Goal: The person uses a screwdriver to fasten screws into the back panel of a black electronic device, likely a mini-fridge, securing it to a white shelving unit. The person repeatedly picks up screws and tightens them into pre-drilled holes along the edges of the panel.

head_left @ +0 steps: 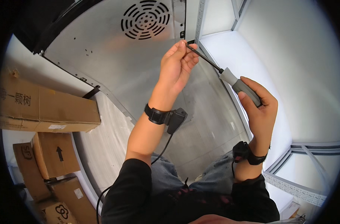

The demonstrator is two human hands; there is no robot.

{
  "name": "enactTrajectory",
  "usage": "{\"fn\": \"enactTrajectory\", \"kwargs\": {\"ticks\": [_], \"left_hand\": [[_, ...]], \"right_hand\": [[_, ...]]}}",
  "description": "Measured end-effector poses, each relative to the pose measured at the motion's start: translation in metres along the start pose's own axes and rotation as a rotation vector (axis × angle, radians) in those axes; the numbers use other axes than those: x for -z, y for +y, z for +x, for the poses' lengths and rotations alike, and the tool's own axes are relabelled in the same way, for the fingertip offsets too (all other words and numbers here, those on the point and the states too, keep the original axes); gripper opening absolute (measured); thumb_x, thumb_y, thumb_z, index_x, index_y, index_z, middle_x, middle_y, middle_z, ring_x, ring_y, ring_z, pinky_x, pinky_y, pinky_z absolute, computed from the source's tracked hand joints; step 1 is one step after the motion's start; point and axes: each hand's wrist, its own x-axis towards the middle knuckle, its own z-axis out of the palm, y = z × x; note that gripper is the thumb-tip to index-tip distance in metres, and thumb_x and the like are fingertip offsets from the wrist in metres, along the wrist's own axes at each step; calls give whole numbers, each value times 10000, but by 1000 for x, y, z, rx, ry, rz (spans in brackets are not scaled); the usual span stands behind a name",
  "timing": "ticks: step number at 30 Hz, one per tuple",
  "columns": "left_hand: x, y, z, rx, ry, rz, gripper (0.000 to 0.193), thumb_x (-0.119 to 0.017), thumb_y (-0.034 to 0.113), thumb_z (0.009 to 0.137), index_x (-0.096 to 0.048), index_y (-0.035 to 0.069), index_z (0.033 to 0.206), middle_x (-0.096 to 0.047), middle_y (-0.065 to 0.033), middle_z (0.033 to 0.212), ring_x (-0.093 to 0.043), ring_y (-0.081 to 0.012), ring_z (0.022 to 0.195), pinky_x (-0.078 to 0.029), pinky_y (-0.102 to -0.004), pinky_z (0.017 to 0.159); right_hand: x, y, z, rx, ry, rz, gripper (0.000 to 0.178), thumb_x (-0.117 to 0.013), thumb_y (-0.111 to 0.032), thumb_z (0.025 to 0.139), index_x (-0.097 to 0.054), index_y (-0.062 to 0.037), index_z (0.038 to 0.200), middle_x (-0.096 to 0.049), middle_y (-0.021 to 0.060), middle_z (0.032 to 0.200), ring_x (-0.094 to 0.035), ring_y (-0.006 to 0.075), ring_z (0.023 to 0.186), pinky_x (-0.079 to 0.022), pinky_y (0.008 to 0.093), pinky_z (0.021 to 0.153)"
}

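A screwdriver (211,64) with a grey handle and a dark shaft slants across the middle, its tip up and to the left. My right hand (261,102) is wrapped round the handle. At the tip, the thumb and forefinger of my left hand (175,67) are pinched together; anything small between them is hidden by the fingertips. Both hands are in front of the lower right part of a metal panel (103,48), which has a round slotted vent (145,20) near its top.
Cardboard boxes (58,108) are stacked at the left. White shelving (248,63) with slotted metal posts stands along the right. Black straps with small devices (177,119) sit on both wrists, a cable running down from the left one. Grey floor tiles (200,130) show below my hands.
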Motion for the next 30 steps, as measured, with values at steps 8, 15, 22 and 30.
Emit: {"fn": "enactTrajectory", "kwargs": {"ticks": [8, 15, 22, 30], "left_hand": [[6, -2, 10, 80, -170, -122, 143, -460, 179, 962, -540, 63, 941, -625, -77, 903, -612, -168, 754, -543, -268, 683], [7, 1, 10, 86, -215, -145, 149, -462, 180, 961, -544, 57, 944, -628, -89, 912, -618, -179, 752, -548, -282, 696], [2, -2, 6, 29, -85, -70, 138, -503, 165, 944, -559, 39, 938, -632, -96, 910, -616, -163, 724, -553, -270, 680], [10, 4, 15, -2, 81, -31, 175, -524, 164, 934, -564, -4, 963, -632, -96, 910, -619, -146, 738, -557, -247, 672]], "right_hand": [[9, 3, -2, -17, -6, 76, 259, -692, -58, 771, -668, -21, 1027, -666, 67, 843, -585, 102, 731, -458, 219, 657], [10, 1, -3, -63, -15, 134, 262, -690, -61, 775, -668, -31, 1035, -659, 43, 843, -560, 83, 716, -447, 217, 645], [-4, 0, -8, 268, 71, -195, 285, -702, -28, 701, -666, -43, 984, -620, 86, 737, -583, 186, 621, -460, 262, 584], [-35, -1, -21, 372, 47, -249, 373, -679, -27, 657, -562, -62, 1009, -513, 122, 949, -600, 283, 700, -478, 338, 555]]}}
